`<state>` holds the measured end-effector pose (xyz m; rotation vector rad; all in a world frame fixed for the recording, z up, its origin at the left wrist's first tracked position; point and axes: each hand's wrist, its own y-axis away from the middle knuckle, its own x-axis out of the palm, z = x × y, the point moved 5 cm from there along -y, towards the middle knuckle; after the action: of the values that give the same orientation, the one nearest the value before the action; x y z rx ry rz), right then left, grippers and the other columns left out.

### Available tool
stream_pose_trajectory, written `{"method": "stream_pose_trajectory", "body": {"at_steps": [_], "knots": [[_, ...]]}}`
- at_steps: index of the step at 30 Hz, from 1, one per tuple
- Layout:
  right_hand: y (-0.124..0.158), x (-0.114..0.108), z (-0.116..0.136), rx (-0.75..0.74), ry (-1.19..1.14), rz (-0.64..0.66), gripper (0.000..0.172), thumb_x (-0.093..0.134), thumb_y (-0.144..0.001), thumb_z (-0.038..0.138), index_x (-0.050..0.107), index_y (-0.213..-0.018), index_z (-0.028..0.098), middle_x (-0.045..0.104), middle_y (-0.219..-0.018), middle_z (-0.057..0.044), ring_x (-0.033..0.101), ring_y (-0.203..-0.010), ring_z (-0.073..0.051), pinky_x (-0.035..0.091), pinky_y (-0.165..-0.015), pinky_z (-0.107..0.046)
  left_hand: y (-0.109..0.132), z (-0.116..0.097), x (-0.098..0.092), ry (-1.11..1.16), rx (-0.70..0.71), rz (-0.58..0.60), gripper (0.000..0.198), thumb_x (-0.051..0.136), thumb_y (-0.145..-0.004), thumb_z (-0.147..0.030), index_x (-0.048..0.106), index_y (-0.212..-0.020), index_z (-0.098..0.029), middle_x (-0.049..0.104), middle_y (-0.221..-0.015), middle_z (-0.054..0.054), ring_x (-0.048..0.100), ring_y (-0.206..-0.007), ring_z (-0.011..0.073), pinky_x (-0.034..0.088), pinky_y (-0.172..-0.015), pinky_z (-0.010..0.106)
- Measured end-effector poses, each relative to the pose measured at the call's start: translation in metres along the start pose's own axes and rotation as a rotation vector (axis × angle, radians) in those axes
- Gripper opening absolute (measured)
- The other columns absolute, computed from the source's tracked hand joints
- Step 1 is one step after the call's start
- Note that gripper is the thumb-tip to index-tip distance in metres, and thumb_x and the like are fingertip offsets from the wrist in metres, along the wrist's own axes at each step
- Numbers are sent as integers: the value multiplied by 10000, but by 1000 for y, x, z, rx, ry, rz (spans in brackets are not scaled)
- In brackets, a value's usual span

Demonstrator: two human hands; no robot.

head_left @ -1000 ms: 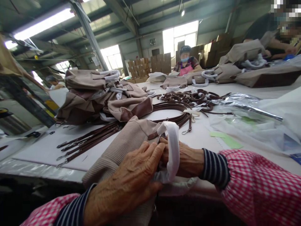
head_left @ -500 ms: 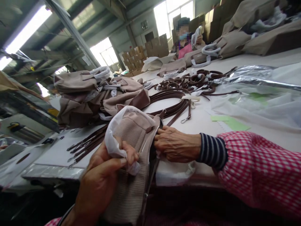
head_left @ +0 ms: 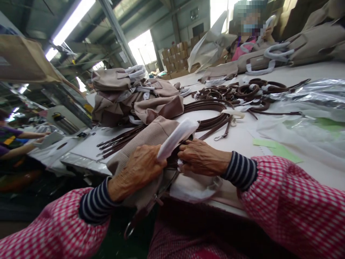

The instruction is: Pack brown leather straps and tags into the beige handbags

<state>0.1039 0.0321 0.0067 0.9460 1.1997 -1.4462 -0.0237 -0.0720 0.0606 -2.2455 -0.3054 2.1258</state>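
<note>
A beige ribbed bag (head_left: 151, 138) with brown trim lies tilted across the front edge of the white table. My left hand (head_left: 140, 169) is closed around its handle, which is wrapped in white paper (head_left: 179, 138). At the zipped opening, my right hand (head_left: 202, 156) has its fingers curled on the bag's edge; a small white piece shows below them, and the fingertips are partly hidden in the opening. A metal ring (head_left: 129, 230) hangs from the bag's lower end.
Beige bags (head_left: 113, 97) are piled at the back left. Brown straps (head_left: 212, 111) lie coiled behind my hands, with more straps (head_left: 118, 142) at the left. Green paper (head_left: 285, 153) and clear plastic (head_left: 315, 136) lie at the right. A person (head_left: 246, 36) is across the table.
The bag has tipped over from upright, its body now pointing left. My left hand has turned palm down around the wrapped handle. The view has shifted left. Pale sheet material has risen beside the person.
</note>
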Motion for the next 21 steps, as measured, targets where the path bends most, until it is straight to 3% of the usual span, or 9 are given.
{"method": "stream_pose_trajectory", "body": {"at_steps": [3, 8, 14, 21], "knots": [[0, -8, -2, 43, -5, 81, 268, 636, -983, 415, 715, -967, 159, 710, -1086, -118, 618, -1034, -264, 358, -837, -352, 3, 16, -23, 95, -155, -112, 199, 586, -822, -323, 595, -664, -202, 567, -570, 1, 516, -535, 163, 357, -578, 304], [0, -15, -3, 85, -58, 171, 248, 620, -996, 397, 720, -983, 171, 732, -1105, -123, 654, -1014, -251, 365, -781, -326, 14, 24, -51, 595, -430, -385, 214, 715, -719, -384, 642, -690, -185, 574, -566, -33, 505, -512, 128, 384, -501, 240], [-4, -18, -2, 114, -63, 184, 251, 613, -978, 401, 708, -937, 173, 729, -1052, -126, 649, -954, -241, 357, -754, -313, 9, 20, -48, 748, -419, -391, 224, 755, -696, -342, 629, -628, -169, 540, -528, -42, 455, -494, 93, 338, -471, 205], [-2, -26, -14, 106, -403, 179, 292, 646, -942, 425, 600, -796, 176, 639, -872, -22, 570, -795, -173, 377, -722, -284, -1, 58, -29, 1028, -476, -371, 255, 788, -591, -314, 577, -586, -172, 486, -507, -62, 417, -470, 75, 308, -456, 199]]}}
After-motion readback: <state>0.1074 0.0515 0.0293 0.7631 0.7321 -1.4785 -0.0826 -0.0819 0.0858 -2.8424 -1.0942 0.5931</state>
